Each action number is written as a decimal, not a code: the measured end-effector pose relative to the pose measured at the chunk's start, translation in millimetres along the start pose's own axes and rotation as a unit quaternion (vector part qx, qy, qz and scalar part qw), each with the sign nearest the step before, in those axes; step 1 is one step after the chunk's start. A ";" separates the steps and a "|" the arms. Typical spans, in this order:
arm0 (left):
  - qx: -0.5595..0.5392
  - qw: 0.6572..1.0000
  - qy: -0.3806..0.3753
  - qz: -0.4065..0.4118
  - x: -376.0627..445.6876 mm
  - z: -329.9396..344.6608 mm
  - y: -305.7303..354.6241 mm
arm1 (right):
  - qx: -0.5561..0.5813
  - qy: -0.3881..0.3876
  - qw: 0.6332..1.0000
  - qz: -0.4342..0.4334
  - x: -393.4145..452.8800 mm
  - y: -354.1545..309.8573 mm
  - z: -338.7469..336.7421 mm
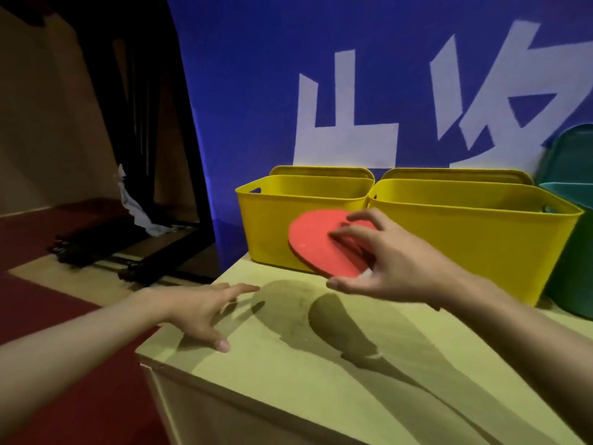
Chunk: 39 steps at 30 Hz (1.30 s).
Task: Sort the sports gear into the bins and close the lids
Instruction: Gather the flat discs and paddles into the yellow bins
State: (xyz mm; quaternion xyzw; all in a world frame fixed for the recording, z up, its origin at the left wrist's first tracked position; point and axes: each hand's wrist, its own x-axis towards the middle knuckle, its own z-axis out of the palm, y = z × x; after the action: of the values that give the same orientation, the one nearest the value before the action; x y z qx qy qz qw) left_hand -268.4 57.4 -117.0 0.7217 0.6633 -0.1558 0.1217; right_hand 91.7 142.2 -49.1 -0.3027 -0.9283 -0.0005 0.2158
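Head view showed two open yellow bins [417,239] on the wooden table [321,364]; the right hand [394,261] gripped a red paddle [317,242] before them, seemingly mid-carry, needing a lift over a rim. Left hand [199,306] lay flat, fingers spread, empty.

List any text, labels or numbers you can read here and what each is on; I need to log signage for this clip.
Blue backdrop: large white characters, cropped by the frame edge and partly hidden behind the yellow bins; they cannot be read for certain.
Yellow bins, teal bin, red paddle: no labels or print visible.
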 end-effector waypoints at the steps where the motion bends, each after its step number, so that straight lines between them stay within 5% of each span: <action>1: 0.009 1.000 0.004 0.004 1.9 0.9 -2.1 | -0.011 0.001 1.000 -0.015 20.3 -7.7 -3.8; 11: 0.040 0.999 -0.031 0.012 19.1 -1.5 -3.3 | -0.050 -0.040 0.998 -0.027 214.4 31.0 -36.2; 17: 0.022 0.999 -0.032 -0.004 15.3 -6.5 0.4 | -0.051 -0.084 0.995 0.001 224.1 58.5 -3.6; 23: 0.017 0.998 -0.048 -0.029 14.3 -9.9 3.2 | -0.065 -0.023 0.996 -0.062 110.5 56.5 5.0; 28: 0.011 0.997 -0.065 -0.040 17.2 -31.4 36.6 | -0.068 -0.042 0.997 0.004 -34.2 78.6 -27.1; 39: 0.001 0.972 0.043 0.233 91.9 -68.0 276.5 | -0.095 -0.104 0.939 0.313 -324.3 173.5 -103.6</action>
State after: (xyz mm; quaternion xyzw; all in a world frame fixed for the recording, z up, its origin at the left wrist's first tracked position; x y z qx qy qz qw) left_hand 17.7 142.9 -98.4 0.8624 0.4817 -0.0925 0.1255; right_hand 465.3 88.0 -107.7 -0.5954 -0.7996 0.0106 0.0780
